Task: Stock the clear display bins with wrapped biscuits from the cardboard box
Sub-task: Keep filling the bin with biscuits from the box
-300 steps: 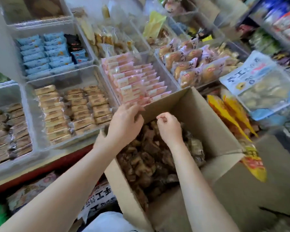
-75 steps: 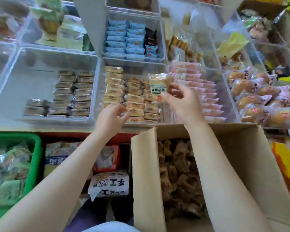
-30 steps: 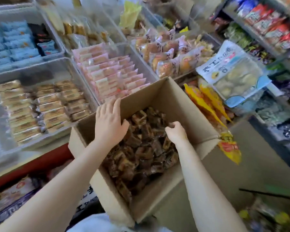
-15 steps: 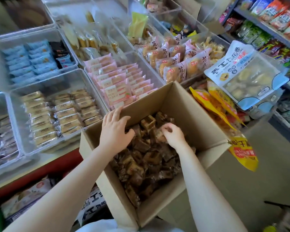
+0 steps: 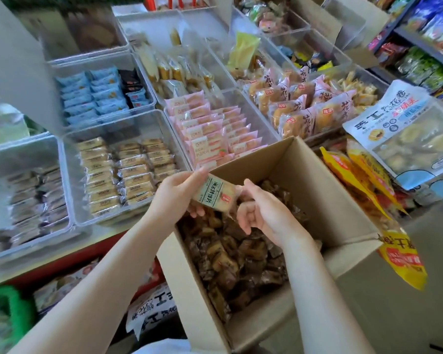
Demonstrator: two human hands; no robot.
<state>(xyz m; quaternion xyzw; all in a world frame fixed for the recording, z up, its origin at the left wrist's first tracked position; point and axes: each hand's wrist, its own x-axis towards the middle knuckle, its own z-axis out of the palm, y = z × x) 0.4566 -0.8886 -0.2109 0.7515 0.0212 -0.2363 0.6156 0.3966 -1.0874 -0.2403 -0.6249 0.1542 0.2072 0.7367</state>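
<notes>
head view. one wrapped biscuit (image 5: pixel 214 194) is held above the far left corner of the cardboard box (image 5: pixel 325 198), over the box's near-left wall edge. its long axis runs from far left to near right, tilted slightly downward toward the right; the printed face with dark characters and a small red mark is turned up toward the camera. the left end of the packet is grasped by the left hand (image 5: pixel 175 195), with the fingers extended along the far edge and the thumb underneath. the right end, at the clear wrapper seal, is pinched by the right hand (image 5: pixel 262 213); its remaining fingers are curled toward the palm.

the box is open at the top and is filled with a loose heap of dark brown wrapped biscuits (image 5: pixel 241 256). both forearms are extended over its near left side.

the clear display bin (image 5: pixel 69 159) just left of the box is partly stocked with three rows of tan packets (image 5: pixel 128 172), each packet laid with its long axis left to right. a bin of pink packets (image 5: pixel 212 129) is located just beyond the box. a bin of blue packets (image 5: pixel 92 95) is located farther back on the left. a bin of dark packets (image 5: pixel 33 200) is located at the far left, blurred. yellow hanging bags (image 5: pixel 363 185) are found just right of the box.
</notes>
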